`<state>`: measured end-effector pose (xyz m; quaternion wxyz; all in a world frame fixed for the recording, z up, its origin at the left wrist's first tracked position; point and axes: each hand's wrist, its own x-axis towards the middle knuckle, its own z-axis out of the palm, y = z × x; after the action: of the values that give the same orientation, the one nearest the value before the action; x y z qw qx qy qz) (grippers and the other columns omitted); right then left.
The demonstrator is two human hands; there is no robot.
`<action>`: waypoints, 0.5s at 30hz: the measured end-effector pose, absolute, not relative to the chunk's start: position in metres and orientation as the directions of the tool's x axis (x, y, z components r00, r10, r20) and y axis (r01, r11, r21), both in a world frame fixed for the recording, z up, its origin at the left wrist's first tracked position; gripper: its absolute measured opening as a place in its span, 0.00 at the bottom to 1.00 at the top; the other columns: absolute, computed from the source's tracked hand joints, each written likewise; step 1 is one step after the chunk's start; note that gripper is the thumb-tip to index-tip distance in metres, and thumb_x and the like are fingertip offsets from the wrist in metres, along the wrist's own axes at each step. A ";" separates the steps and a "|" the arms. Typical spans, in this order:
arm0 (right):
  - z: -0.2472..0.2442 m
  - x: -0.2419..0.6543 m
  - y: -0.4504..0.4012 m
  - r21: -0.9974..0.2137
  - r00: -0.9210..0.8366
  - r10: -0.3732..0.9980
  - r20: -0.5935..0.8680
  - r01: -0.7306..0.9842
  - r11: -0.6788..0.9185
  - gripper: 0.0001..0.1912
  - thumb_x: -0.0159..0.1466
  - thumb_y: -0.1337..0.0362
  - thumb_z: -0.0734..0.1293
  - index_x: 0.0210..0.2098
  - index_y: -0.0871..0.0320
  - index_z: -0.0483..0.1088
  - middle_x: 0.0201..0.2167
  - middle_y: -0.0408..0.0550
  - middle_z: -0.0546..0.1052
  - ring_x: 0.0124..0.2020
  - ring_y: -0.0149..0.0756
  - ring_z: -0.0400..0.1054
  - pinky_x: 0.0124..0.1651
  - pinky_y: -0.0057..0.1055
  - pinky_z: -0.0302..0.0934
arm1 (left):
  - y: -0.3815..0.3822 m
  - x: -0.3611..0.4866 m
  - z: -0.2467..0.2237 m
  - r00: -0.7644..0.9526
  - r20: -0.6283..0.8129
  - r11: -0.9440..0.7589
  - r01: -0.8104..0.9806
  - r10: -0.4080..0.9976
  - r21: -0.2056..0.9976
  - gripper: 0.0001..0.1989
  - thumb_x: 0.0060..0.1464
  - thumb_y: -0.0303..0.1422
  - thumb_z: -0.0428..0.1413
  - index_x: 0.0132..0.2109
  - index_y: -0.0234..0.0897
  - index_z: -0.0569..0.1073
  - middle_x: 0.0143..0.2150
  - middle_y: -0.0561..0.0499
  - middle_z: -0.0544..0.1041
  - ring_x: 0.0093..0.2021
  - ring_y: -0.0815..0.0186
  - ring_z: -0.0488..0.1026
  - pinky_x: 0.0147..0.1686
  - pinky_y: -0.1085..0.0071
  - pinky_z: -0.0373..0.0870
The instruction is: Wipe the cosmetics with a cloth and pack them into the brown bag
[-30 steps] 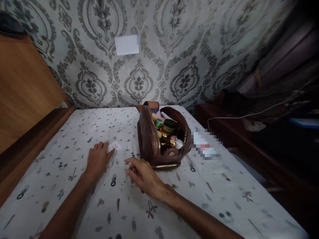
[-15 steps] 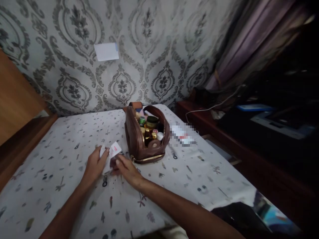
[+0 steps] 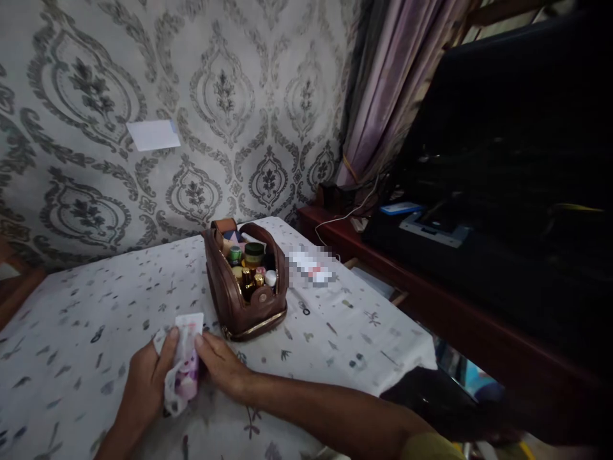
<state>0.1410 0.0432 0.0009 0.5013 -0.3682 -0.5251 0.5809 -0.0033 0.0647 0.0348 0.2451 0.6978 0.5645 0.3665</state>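
Note:
My left hand (image 3: 151, 374) is closed on a crumpled white wipe (image 3: 173, 397), which lies against a white and purple squeeze tube (image 3: 188, 374). The fingers of my right hand (image 3: 220, 364) pinch the tube from its right side. Its flat white end points up and away, while the purple part faces me. Just beyond my hands, a brown leather toiletry bag (image 3: 249, 322) stands with its zip wide apart. Inside are several small jars and bottles, among them a dark-lidded jar (image 3: 254, 254) and gold-capped bottles (image 3: 246, 276).
A patterned white cloth (image 3: 119, 287) covers the table. Right of the bag lies a blurred-out white item (image 3: 313, 267). A dark red wooden cabinet (image 3: 407, 281) with a white cable (image 3: 347, 214) borders the right side. Papered wall (image 3: 220, 96) stands behind.
The view has turned right and shifted closer. Both hands have come nearer to me, and the tube now shows its purple part with the white wipe around its left side.

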 end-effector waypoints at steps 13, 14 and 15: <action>-0.015 0.135 0.039 -0.882 -0.219 0.964 -0.152 -0.410 -0.233 0.35 0.51 0.28 0.65 0.31 0.56 0.68 0.28 0.41 0.67 0.27 0.30 0.58 0.33 0.29 0.57 | 0.038 0.012 0.031 -0.186 0.408 -0.229 0.594 0.894 0.771 0.20 0.55 0.53 0.52 0.42 0.42 0.72 0.39 0.50 0.77 0.38 0.58 0.74 0.41 0.64 0.66; -0.015 0.134 0.039 -0.856 -0.233 0.957 -0.175 -0.443 -0.265 0.35 0.50 0.28 0.66 0.32 0.56 0.68 0.28 0.41 0.67 0.26 0.29 0.58 0.32 0.29 0.58 | 0.034 0.013 0.029 -0.154 0.398 -0.229 0.611 0.904 0.757 0.19 0.57 0.52 0.51 0.42 0.43 0.73 0.39 0.51 0.77 0.38 0.58 0.74 0.41 0.64 0.66; -0.015 0.134 0.039 -0.830 -0.246 0.949 -0.197 -0.474 -0.295 0.34 0.50 0.29 0.67 0.32 0.56 0.68 0.27 0.40 0.66 0.26 0.29 0.58 0.30 0.28 0.58 | 0.032 0.011 0.026 -0.131 0.393 -0.228 0.632 0.910 0.741 0.18 0.58 0.51 0.51 0.43 0.44 0.73 0.39 0.51 0.78 0.38 0.58 0.75 0.41 0.64 0.66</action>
<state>0.1335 0.0386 -0.0152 0.4951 -0.3630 -0.3273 0.7183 0.0112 0.0317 0.0257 0.1543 0.6407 0.6016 0.4514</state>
